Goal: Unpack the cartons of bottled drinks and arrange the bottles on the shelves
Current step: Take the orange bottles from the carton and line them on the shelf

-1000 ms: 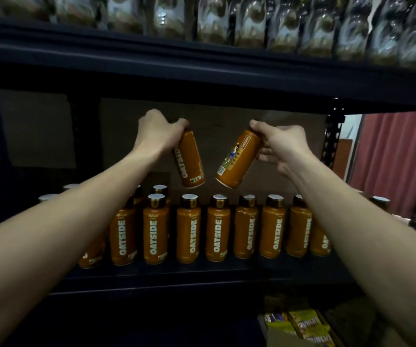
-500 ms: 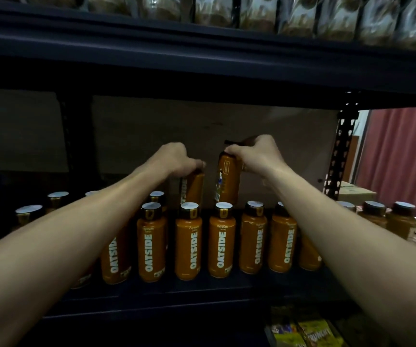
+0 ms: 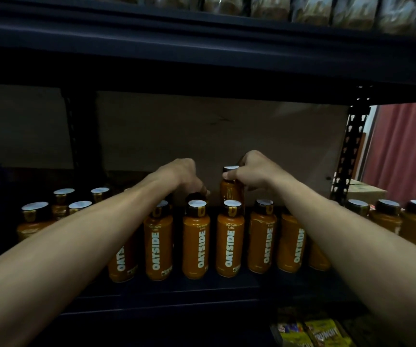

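**Inspector:** Orientation of the bottles in hand?

**Me:** My right hand (image 3: 252, 172) pinches the right-hand bottle (image 3: 229, 192) at its cap, fingers curled round it. Its long axis is vertical, white cap top up. It stands directly behind the front row (image 3: 229, 242), on or just above the shelf (image 3: 177, 294); I cannot tell which. My left hand (image 3: 183, 175) is curled down over the left-hand bottle (image 3: 197, 196), also behind the front row. Only its dark cap shows, so I cannot confirm its axis.

**Inspector:** Counts?

**Me:** Two bottles in hand. The front row has five upright with full lettering, a sixth half hidden by my left forearm and a seventh behind my right. Left of the front row stand at least four dim bottles (image 3: 63, 196). Right of it, past the post (image 3: 352, 151), are three far bottles (image 3: 387, 216).

**Inspector:** Markings?

**Me:** "OATSIDE" runs vertically, bottom to top, white on orange. Above it is small print, "Oat Caffè Latte". Below the front row lie yellow packs (image 3: 327, 334) with "RUNCH" legible.
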`<action>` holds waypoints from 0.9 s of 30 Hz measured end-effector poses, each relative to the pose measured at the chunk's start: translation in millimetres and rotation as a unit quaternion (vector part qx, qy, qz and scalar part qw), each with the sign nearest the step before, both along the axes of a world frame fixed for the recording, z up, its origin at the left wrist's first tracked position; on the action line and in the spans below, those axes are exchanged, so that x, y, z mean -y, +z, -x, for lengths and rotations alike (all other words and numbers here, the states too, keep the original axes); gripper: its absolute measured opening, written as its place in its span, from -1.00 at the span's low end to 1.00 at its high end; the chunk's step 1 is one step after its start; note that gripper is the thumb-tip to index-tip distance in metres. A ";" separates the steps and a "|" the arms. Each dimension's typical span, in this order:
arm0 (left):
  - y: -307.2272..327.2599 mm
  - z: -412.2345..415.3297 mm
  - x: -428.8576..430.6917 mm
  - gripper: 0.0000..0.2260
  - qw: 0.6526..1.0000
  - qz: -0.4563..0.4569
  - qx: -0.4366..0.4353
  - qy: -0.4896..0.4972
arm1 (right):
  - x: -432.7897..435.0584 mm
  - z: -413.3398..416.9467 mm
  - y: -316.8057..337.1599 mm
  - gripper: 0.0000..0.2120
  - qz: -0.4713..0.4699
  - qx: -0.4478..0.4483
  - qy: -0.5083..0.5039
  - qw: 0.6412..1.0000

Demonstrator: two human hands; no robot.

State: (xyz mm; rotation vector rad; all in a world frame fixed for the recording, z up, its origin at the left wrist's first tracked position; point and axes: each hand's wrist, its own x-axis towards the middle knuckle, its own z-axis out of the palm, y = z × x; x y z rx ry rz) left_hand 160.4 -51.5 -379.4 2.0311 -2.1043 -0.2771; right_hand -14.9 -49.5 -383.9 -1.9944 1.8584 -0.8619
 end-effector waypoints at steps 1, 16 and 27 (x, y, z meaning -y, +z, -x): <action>-2.1 -2.0 1.1 -0.51 1.000 -0.004 0.004 0.001 | 0.4 -0.6 -1.0 -0.64 -0.009 -0.010 -0.001 1.000; -6.7 -11.5 7.6 -0.45 1.000 -0.004 -0.025 0.012 | 7.0 -11.0 -14.5 -0.51 -0.124 -0.084 -0.001 0.989; 0.9 -21.9 0.9 -0.59 0.994 -0.005 -0.032 -0.103 | 9.5 1.1 -1.9 -0.47 -0.110 -0.136 0.064 0.983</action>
